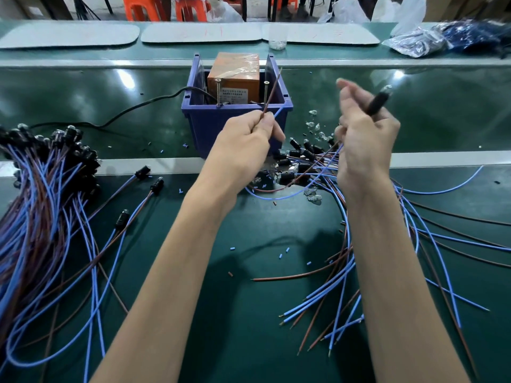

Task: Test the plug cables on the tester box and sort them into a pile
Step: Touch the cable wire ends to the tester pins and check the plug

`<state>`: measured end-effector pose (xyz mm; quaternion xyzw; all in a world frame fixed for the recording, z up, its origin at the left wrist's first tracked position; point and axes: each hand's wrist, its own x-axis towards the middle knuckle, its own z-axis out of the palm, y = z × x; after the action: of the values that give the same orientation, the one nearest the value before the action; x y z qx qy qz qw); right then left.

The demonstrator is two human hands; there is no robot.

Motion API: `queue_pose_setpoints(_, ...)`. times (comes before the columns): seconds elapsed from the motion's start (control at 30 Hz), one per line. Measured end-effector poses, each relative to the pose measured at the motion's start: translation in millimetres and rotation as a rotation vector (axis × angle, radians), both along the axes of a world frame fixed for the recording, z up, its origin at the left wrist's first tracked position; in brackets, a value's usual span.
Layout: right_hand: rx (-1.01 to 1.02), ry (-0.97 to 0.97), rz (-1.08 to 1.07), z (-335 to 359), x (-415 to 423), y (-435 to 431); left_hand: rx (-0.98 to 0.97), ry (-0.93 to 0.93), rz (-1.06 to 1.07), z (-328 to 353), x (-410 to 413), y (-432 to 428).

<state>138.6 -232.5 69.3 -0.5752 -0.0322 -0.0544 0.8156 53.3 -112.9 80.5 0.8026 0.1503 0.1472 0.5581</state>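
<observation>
While my left hand (249, 134) is pinching 2 wire ends (272, 91) beside the tester box (233, 76) screws (219, 91) and my right hand (362, 134) is gripping the plug (377, 102), I am likely risking crossed ends and a false reading.

Bright, even light leaves white glare patches on the green belt (83, 87) left and right of the blue bin (237, 125), soft shadows on its near side, the right hand (362, 134) beside it motion-blurred, and edges behind it bowed by the wide lens.
</observation>
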Motion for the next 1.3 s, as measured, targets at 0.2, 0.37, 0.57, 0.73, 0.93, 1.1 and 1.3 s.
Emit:
queue_pose_setpoints(0.2, -0.025, 0.125, 0.073, -1, -1, 0, -0.304, -0.052, 0.001, 0, 3, -4)
queue_pose_setpoints(0.37, -0.052, 0.032, 0.243, 0, -7, 8, -0.380, -0.143, 0.077, 2, 5, -9)
queue_pose_setpoints(0.57, -0.248, -0.083, 0.545, 6, -28, 13, -0.560, -0.212, 0.061, 5, 2, -12)
queue_pose_setpoints(0.73, -0.211, -0.158, 0.603, 8, -31, 15, -0.733, -0.279, 0.041, 7, 4, -14)
queue_pose_setpoints(0.93, -0.229, -0.075, 0.531, 5, -26, 13, -0.453, -0.256, 0.288, -1, 6, -7)
queue_pose_setpoints(1.1, -0.163, -0.007, 0.328, 0, -16, 12, -0.308, -0.207, 0.367, -2, 6, 7)
queue_pose_setpoints(1.3, -0.157, 0.054, 0.220, -3, -7, 11, -0.084, -0.216, 0.335, -8, 11, 12)
